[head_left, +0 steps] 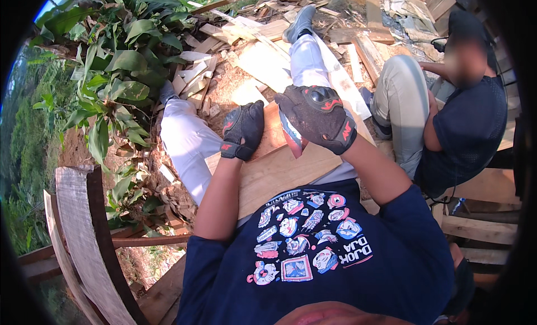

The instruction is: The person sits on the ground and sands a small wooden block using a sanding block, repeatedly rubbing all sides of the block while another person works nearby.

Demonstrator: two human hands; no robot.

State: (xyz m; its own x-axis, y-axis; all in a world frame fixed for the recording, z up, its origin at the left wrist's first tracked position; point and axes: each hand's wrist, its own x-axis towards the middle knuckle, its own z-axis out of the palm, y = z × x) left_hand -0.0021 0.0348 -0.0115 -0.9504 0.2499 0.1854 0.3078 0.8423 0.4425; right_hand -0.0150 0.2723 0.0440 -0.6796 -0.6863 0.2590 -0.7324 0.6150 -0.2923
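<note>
Both my hands wear black work gloves with red marks. My left hand (pixel 244 130) is closed at the left edge of a reddish-brown wooden board (pixel 271 136) between my legs; its fingertips are hidden. To the right, my right hand (pixel 318 117) is closed over a flat, pointed piece (pixel 293 138), reddish with a shiny blue-grey face. Part of it sticks out below the palm, against the board; its kind I cannot make out. A paler wooden plank (pixel 285 176) lies across my lap, nearer to me than both hands.
Offcuts and wood scraps (pixel 215 73) litter the ground ahead. A leafy plant (pixel 120 73) grows at the left. Close by on the right sits another person (pixel 467 123), knee raised. Upright rough planks (pixel 84 224) stand at the lower left, and stacked timber (pixel 481 230) is at the right.
</note>
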